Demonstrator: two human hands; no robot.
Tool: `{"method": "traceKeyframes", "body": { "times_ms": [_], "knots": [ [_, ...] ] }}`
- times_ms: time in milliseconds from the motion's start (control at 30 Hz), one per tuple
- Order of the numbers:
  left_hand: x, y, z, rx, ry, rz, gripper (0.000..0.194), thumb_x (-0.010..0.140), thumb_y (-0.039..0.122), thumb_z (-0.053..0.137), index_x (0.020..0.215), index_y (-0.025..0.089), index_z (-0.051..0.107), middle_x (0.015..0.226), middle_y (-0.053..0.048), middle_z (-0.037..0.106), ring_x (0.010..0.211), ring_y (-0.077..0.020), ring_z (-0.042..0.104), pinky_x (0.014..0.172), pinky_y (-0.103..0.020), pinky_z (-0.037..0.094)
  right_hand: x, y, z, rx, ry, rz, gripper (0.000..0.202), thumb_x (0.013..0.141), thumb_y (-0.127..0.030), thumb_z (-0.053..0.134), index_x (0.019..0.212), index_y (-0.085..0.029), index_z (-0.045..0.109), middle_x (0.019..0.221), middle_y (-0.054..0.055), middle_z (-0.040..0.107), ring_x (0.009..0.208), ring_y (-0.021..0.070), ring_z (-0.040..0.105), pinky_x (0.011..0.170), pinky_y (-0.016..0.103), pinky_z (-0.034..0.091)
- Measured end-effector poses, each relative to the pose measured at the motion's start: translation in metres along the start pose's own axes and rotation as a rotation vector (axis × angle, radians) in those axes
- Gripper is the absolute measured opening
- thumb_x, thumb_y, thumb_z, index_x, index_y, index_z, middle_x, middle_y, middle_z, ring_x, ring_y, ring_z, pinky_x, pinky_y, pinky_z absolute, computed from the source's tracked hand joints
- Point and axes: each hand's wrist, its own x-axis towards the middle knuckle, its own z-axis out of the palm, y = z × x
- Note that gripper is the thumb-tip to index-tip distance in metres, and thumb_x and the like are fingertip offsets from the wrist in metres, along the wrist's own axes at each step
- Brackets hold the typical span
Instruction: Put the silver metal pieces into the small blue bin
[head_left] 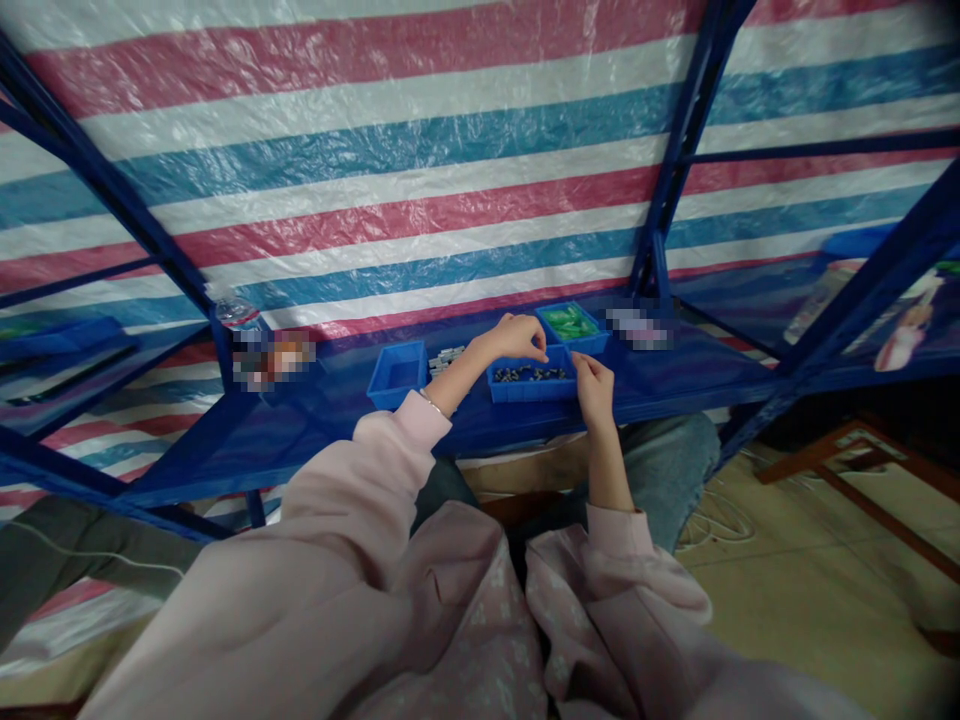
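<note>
My left hand [519, 338] is bent over a shallow blue bin [534, 393] of small dark metal parts [517, 375]. Its fingers curl down and close near the bin's far edge; anything between them is too small to make out. At the bin's right end, my right hand [596, 388] has thumb and fingers pressed together, and what they pinch cannot be seen. Behind the bin stands another blue bin [604, 344] with green pieces [570, 322]. Left of my left forearm, several silvery metal pieces [445, 361] lie beside a third blue bin [397, 372].
A plastic bottle [234, 308] and a blurred orange item stand at the left of the blue shelf [300, 430]. Another blurred item lies right of the green pieces. Blue metal posts [679, 150] frame the bench before a striped sheet [420, 150]. A wooden stool [862, 450] is at right.
</note>
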Motion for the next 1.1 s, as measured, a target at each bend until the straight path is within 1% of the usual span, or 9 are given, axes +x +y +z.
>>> {"method": "traceKeyframes", "body": {
  "times_ms": [133, 267, 367, 467, 600, 733, 900, 1000, 1100],
  "knots": [
    [-0.001, -0.001, 0.007, 0.078, -0.097, -0.055, 0.008, 0.068, 0.029, 0.074, 0.07, 0.021, 0.071, 0.088, 0.0, 0.071, 0.091, -0.0211, 0.062, 0.096, -0.038, 0.033, 0.0, 0.0, 0.0, -0.004, -0.003, 0.0, 0.043, 0.074, -0.047, 0.055, 0.09, -0.012, 0.074, 0.089, 0.01, 0.073, 0.09, 0.0266, 0.063, 0.089, 0.039, 0.045],
    [-0.001, -0.006, 0.015, 0.089, -0.136, -0.083, 0.006, 0.066, 0.025, 0.074, 0.071, 0.023, 0.072, 0.095, 0.0, 0.07, 0.102, -0.0238, 0.06, 0.098, -0.038, 0.03, 0.0, 0.001, 0.0, -0.001, 0.002, 0.0, 0.044, 0.073, -0.048, 0.057, 0.09, -0.011, 0.074, 0.091, 0.01, 0.073, 0.093, 0.0279, 0.063, 0.09, 0.04, 0.045],
    [-0.004, -0.012, 0.014, 0.067, -0.087, -0.084, 0.01, 0.067, 0.022, 0.073, 0.076, 0.024, 0.072, 0.101, 0.001, 0.07, 0.109, -0.0239, 0.057, 0.101, -0.038, 0.028, 0.001, 0.002, 0.0, 0.003, 0.002, 0.009, 0.044, 0.072, -0.049, 0.058, 0.09, -0.012, 0.074, 0.092, 0.01, 0.073, 0.093, 0.0278, 0.063, 0.09, 0.04, 0.045],
    [-0.008, -0.019, 0.005, 0.043, -0.008, -0.098, 0.013, 0.072, 0.024, 0.07, 0.084, 0.024, 0.071, 0.105, 0.001, 0.069, 0.111, -0.0233, 0.057, 0.102, -0.039, 0.027, 0.0, 0.002, 0.0, -0.002, 0.002, 0.009, 0.043, 0.073, -0.049, 0.058, 0.09, -0.013, 0.074, 0.093, 0.01, 0.073, 0.094, 0.0278, 0.063, 0.09, 0.04, 0.045],
    [-0.012, -0.033, -0.008, 0.035, 0.139, -0.247, 0.018, 0.078, 0.027, 0.064, 0.095, 0.023, 0.07, 0.107, -0.001, 0.07, 0.108, -0.0232, 0.058, 0.102, -0.041, 0.028, 0.001, 0.004, -0.001, -0.005, -0.005, 0.005, 0.044, 0.073, -0.049, 0.057, 0.092, -0.012, 0.073, 0.094, 0.011, 0.073, 0.095, 0.0281, 0.063, 0.091, 0.04, 0.044],
    [-0.016, -0.052, -0.007, 0.076, 0.213, -0.412, 0.019, 0.079, 0.029, 0.062, 0.094, 0.023, 0.07, 0.108, -0.003, 0.07, 0.107, -0.0241, 0.059, 0.101, -0.043, 0.028, 0.002, 0.005, 0.0, -0.003, 0.001, 0.006, 0.044, 0.073, -0.048, 0.057, 0.091, -0.012, 0.073, 0.094, 0.011, 0.073, 0.095, 0.0281, 0.064, 0.092, 0.041, 0.044],
    [-0.025, -0.077, 0.012, 0.151, 0.092, -0.565, 0.01, 0.074, 0.026, 0.064, 0.08, 0.025, 0.072, 0.096, -0.002, 0.074, 0.1, -0.0226, 0.062, 0.102, -0.043, 0.027, 0.001, 0.004, 0.0, -0.003, 0.006, -0.007, 0.042, 0.074, -0.048, 0.056, 0.09, -0.013, 0.074, 0.095, 0.011, 0.073, 0.097, 0.0279, 0.063, 0.092, 0.041, 0.045],
    [-0.031, -0.09, 0.023, 0.151, 0.052, -0.601, 0.007, 0.068, 0.03, 0.069, 0.072, 0.025, 0.072, 0.084, -0.002, 0.074, 0.094, -0.023, 0.064, 0.102, -0.044, 0.028, 0.0, 0.002, 0.0, -0.001, 0.006, -0.008, 0.041, 0.075, -0.047, 0.056, 0.09, -0.013, 0.074, 0.095, 0.01, 0.073, 0.096, 0.0275, 0.064, 0.091, 0.04, 0.045],
    [-0.035, -0.096, 0.027, 0.148, 0.053, -0.606, 0.014, 0.069, 0.037, 0.069, 0.073, 0.025, 0.073, 0.083, -0.003, 0.074, 0.093, -0.0231, 0.064, 0.102, -0.045, 0.027, 0.0, 0.002, 0.0, 0.001, 0.011, -0.002, 0.04, 0.074, -0.047, 0.056, 0.089, -0.014, 0.074, 0.093, 0.01, 0.073, 0.096, 0.0274, 0.064, 0.091, 0.04, 0.045]
  ]
}}
